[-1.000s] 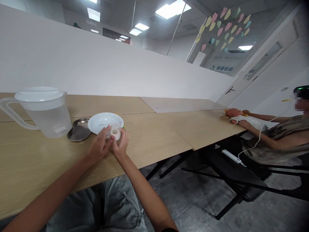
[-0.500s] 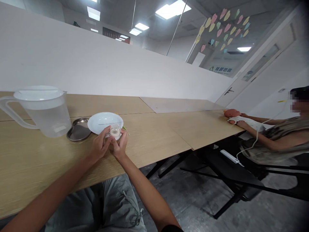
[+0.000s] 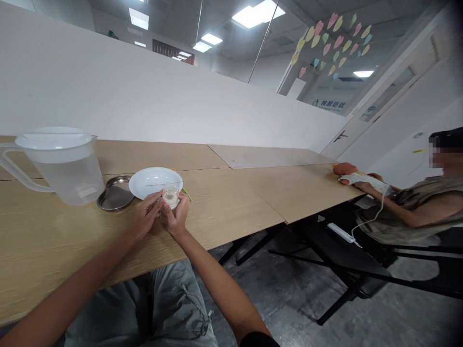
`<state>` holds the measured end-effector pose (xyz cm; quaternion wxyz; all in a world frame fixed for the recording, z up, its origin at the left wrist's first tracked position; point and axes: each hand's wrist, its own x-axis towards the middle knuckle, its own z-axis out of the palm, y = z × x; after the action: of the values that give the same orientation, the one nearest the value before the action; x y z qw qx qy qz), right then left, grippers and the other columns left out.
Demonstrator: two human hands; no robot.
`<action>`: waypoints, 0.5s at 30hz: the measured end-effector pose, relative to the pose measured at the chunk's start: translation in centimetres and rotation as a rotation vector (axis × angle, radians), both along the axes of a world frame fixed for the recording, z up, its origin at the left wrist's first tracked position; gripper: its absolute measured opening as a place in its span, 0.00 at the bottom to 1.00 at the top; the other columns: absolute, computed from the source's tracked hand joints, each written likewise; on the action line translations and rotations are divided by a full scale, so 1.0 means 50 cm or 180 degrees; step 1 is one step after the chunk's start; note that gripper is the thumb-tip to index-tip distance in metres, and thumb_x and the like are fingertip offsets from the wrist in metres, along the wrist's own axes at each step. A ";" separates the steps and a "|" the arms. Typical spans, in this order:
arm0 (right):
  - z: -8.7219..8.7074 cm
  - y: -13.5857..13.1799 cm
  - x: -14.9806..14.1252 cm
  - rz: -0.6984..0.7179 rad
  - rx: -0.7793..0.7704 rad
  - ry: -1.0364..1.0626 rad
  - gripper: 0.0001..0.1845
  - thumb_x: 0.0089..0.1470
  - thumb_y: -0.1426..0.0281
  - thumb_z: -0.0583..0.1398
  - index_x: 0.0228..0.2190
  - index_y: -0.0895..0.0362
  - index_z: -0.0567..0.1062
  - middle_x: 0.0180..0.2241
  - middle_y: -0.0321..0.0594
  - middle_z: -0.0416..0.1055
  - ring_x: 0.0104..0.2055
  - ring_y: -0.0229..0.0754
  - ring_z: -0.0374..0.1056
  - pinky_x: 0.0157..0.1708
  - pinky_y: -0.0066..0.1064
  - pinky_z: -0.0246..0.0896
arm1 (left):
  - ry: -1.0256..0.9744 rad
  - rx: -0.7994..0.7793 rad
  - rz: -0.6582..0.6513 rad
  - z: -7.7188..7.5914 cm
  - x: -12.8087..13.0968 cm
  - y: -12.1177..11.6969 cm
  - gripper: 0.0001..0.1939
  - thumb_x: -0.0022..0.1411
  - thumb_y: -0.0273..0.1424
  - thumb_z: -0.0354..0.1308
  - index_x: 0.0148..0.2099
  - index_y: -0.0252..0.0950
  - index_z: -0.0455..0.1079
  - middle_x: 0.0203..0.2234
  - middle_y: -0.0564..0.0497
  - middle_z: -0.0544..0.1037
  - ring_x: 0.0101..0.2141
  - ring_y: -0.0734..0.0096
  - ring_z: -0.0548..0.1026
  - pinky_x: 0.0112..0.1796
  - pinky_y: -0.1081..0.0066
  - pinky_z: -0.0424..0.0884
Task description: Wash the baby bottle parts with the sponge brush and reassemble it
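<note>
Between both hands, close to the front rim of a white bowl (image 3: 142, 182), is a small clear cup-like piece with a white lower part (image 3: 170, 193); its exact kind does not show. My left hand (image 3: 147, 215) closes on its left side, thumb toward the middle. My right hand (image 3: 176, 218) wraps its right side, and the thumbs meet in front. The fingers partly cover the piece. Behind the right fingers, a thin yellow-green item (image 3: 187, 194) sticks out beside the bowl. To the left of the bowl lies a metal kidney dish (image 3: 115, 193).
A lidded clear plastic pitcher (image 3: 74, 173) with liquid stands at the left of the wooden table (image 3: 231, 212). At the far right a seated person (image 3: 408, 207) handles a baby doll (image 3: 345, 168). A white power strip (image 3: 340, 233) rests on a black chair (image 3: 325, 255).
The view has shifted slightly, moving everything a little to the left. Both hands still hold the small clear piece, with the fingers slightly repositioned around it.
</note>
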<state>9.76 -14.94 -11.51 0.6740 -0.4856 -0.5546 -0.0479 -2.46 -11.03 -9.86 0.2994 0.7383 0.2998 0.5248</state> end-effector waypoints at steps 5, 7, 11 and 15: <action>-0.001 0.001 0.000 -0.0028 -0.0010 -0.0039 0.26 0.59 0.46 0.51 0.44 0.56 0.64 0.43 0.47 0.67 0.47 0.49 0.64 0.47 0.46 0.60 | 0.0041 0.0155 -0.0030 -0.002 -0.004 0.006 0.26 0.66 0.48 0.52 0.54 0.35 0.74 0.51 0.44 0.77 0.52 0.60 0.75 0.54 0.63 0.70; -0.002 0.002 0.000 -0.0042 -0.0012 -0.0060 0.27 0.59 0.46 0.51 0.44 0.56 0.64 0.43 0.47 0.67 0.47 0.49 0.65 0.47 0.46 0.60 | 0.0050 0.0170 -0.0025 -0.004 -0.004 0.009 0.27 0.65 0.49 0.53 0.54 0.34 0.74 0.51 0.43 0.77 0.51 0.60 0.75 0.54 0.63 0.71; -0.002 0.004 0.000 -0.0053 0.0005 -0.0081 0.26 0.60 0.46 0.51 0.44 0.56 0.64 0.43 0.48 0.67 0.46 0.50 0.65 0.47 0.46 0.60 | 0.0065 0.0149 -0.0006 -0.005 -0.005 0.013 0.27 0.65 0.50 0.52 0.54 0.34 0.75 0.51 0.43 0.77 0.50 0.60 0.76 0.51 0.64 0.73; -0.002 0.005 0.001 -0.0071 -0.0019 -0.0138 0.27 0.60 0.45 0.49 0.44 0.57 0.63 0.43 0.49 0.67 0.47 0.50 0.65 0.47 0.47 0.60 | 0.0118 0.0212 0.0012 -0.007 -0.005 0.015 0.27 0.65 0.50 0.52 0.54 0.35 0.75 0.51 0.43 0.77 0.49 0.60 0.77 0.50 0.64 0.74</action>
<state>9.82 -14.70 -11.63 0.6598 -0.4925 -0.5638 -0.0643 -2.73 -10.28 -10.21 0.2682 0.7568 0.2890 0.5213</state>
